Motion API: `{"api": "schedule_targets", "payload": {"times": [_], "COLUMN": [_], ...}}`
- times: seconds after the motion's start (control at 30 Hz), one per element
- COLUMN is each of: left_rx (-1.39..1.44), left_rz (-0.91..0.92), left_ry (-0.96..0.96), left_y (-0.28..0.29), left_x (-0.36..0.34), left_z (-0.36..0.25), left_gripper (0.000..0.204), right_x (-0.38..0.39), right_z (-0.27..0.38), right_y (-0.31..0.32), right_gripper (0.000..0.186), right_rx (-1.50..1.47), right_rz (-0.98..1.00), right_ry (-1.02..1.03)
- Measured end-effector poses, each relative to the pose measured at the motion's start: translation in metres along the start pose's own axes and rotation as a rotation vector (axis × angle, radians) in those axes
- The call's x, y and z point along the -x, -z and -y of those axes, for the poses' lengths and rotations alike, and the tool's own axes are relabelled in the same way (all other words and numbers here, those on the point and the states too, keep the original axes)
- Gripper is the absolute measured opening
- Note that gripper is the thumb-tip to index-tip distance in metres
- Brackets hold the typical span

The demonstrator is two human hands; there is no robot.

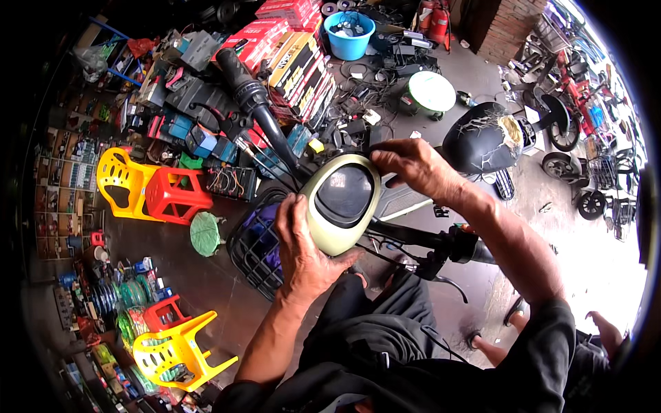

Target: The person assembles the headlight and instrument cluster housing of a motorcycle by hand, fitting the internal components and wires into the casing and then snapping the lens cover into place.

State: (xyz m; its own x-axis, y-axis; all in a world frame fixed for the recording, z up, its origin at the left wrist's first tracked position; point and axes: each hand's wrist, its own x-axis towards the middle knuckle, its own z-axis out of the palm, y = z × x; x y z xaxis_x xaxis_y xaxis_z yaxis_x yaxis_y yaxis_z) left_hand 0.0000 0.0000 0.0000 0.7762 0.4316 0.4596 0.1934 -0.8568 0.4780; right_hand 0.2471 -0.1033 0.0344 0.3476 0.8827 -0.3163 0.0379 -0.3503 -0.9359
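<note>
A pale green instrument panel [329, 240] with a dark display sits at the middle of an electric scooter's handlebar [279, 138]. My left hand [306, 251] grips the panel's left and near side, its fingers along the edge and its thumb under the near end. At the far right edge, my right hand [420, 168] has its curled fingers on the rim; their undersides are hidden. A black brake lever [451, 286] and the right grip [478, 251] lie below my right forearm. Left of the panel, a black wire basket [251, 251] holds something purple.
The torn black scooter seat [480, 141] stands to the right. A red stool [180, 195] and yellow chairs [175, 351] are on the left. Stacked boxes [299, 72], a blue tub [349, 45] and loose parts fill the far side. Another person's leg [490, 350] shows at lower right.
</note>
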Motion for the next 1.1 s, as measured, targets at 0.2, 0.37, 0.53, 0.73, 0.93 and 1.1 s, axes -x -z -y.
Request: {"api": "schedule_targets", "payload": {"times": [0.2, 0.37, 0.53, 0.73, 0.93, 1.1], "left_rx": [-0.073, -0.11, -0.123, -0.059, -0.091, -0.092], "left_rz": [0.044, 0.048, 0.086, 0.097, 0.089, 0.129], "left_ry": [0.054, 0.08, 0.097, 0.119, 0.108, 0.118], "left_y": [0.009, 0.005, 0.005, 0.005, 0.004, 0.007], "left_x": [-0.009, -0.012, -0.017, -0.018, -0.015, -0.02], "left_z": [-0.011, -0.015, -0.019, -0.013, -0.013, -0.014], "left_gripper": [0.115, 0.117, 0.117, 0.124, 0.127, 0.123], "right_x": [-0.003, -0.006, -0.012, -0.017, -0.023, -0.016], "right_z": [-0.011, -0.022, -0.032, -0.036, -0.029, -0.027], "right_y": [-0.006, -0.012, -0.014, -0.019, -0.01, -0.017], "right_gripper": [0.04, 0.051, 0.049, 0.041, 0.035, 0.049], "right_rx": [-0.055, -0.161, -0.08, -0.254, -0.248, -0.453], "right_rz": [0.045, 0.031, -0.047, -0.042, 0.076, 0.1], "right_ry": [0.125, 0.108, 0.178, 0.088, 0.086, 0.016]}}
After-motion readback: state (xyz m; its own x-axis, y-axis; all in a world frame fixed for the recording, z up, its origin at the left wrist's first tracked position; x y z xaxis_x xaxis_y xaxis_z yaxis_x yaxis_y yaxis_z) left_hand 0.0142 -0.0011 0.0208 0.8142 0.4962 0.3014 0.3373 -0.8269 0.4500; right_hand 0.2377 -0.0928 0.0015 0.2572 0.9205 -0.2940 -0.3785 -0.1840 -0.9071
